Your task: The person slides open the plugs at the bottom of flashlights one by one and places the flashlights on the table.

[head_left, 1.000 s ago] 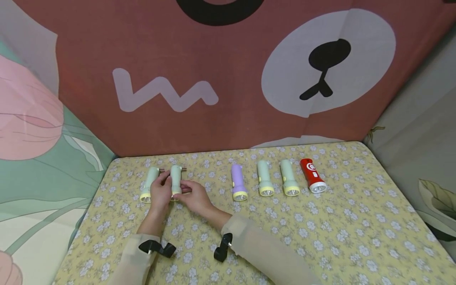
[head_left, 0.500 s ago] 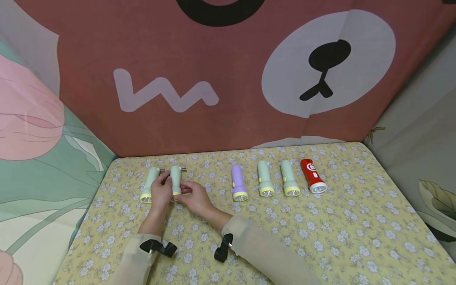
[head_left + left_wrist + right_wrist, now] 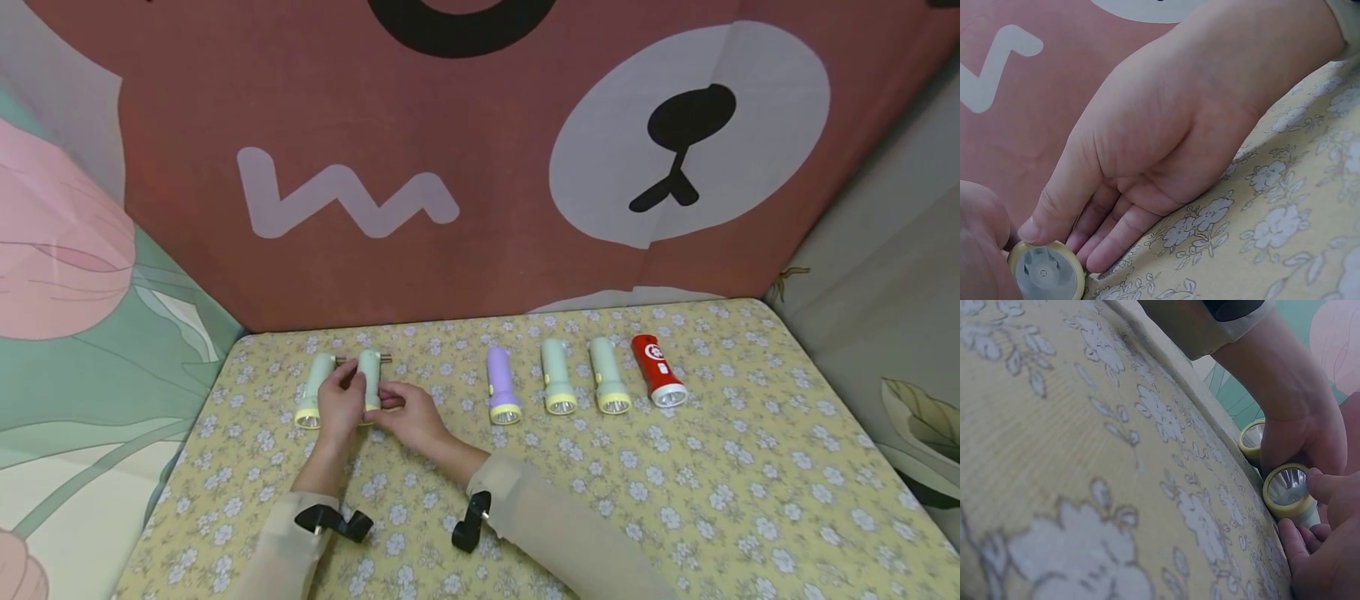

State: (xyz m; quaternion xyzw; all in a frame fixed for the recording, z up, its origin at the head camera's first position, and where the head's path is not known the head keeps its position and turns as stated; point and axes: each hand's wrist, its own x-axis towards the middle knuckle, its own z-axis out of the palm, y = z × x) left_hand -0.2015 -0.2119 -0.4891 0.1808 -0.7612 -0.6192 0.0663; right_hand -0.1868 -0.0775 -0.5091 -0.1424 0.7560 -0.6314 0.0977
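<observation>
A pale green flashlight with a yellow rim lies on the flowered cloth, metal plug prongs sticking out near its tail. My left hand holds it from the left, thumb against the body. From the other side my right hand pinches it near the head. In the left wrist view the right hand's thumb touches the yellow rim around the clear lens. A second pale green flashlight, also with prongs, lies just left of my left hand, which partly covers it.
To the right, in a row, lie a purple flashlight, two more pale green ones and a red one with a white head. Behind the table hangs a reddish printed cloth.
</observation>
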